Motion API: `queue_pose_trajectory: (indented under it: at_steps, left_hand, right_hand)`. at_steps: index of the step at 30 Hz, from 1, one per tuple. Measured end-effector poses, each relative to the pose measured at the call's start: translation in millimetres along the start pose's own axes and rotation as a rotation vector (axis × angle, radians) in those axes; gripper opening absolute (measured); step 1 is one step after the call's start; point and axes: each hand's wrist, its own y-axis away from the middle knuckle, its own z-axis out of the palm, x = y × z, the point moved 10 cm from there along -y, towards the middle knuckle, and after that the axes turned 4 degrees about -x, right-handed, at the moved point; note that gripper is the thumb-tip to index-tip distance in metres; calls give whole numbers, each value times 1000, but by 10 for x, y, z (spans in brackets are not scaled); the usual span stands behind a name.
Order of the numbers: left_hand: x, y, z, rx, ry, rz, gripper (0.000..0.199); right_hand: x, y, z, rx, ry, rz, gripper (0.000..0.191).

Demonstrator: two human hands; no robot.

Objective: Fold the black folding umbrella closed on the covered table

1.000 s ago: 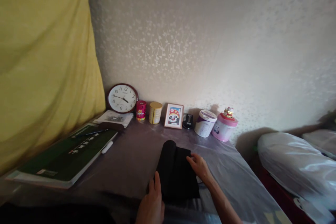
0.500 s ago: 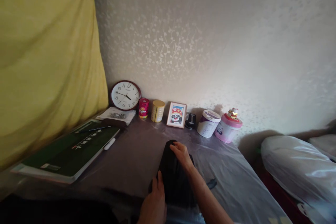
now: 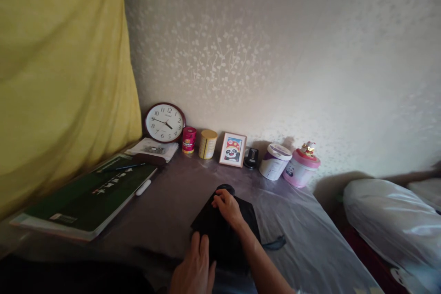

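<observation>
A black fabric item (image 3: 246,220), perhaps a bag or folded cloth, lies on the table in front of me. Its exact kind is too dark to tell. A rounded black part (image 3: 225,188) shows at its far end, and a dark strap (image 3: 274,243) sticks out to the right. My right hand (image 3: 228,207) is on its upper part, fingers curled in and closed on the fabric. At its near left edge my left hand (image 3: 195,264) rests with fingers stretched out. My right forearm covers part of the fabric.
Along the wall stand a clock (image 3: 165,122), a red can (image 3: 189,140), a yellow tin (image 3: 208,144), a picture frame (image 3: 233,149), a white-purple tub (image 3: 274,161) and a pink-lidded tub (image 3: 299,168). A green book (image 3: 86,197) lies left, a plastic-wrapped bundle (image 3: 392,216) right.
The black fabric has spread wider and flatter, its left corner now out to the side. My left hand has shifted left and nearer to me; my right hand has moved slightly left and down.
</observation>
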Motion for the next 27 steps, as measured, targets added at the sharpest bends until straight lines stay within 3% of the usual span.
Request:
queue_pose_trajectory:
  at_steps: [3,7,13,16,20,27]
  left_hand:
    - [141,20,-89,15,-51,77,55]
    - [280,-57,-18,-56,-116,99,77]
    - [225,-161,170,-14,-208,24,74]
    - [206,-180,216,-4,-243,13,75]
    - [186,-204,236,-19,-232,16,77]
    - [140,-220,280,-80,-214,8,81]
  right_hand:
    - [-114,69,7,-17,70,-47,23]
    - [-234,169,41,-35,141,-129,22]
    - [-436,471,-7,14,164,-427,23]
    - [-410,529,-63,38,169,-548,23]
    - [-255,307,-86,31,235,-575,26]
    - [29,-341,-79,-17,237,-453,34]
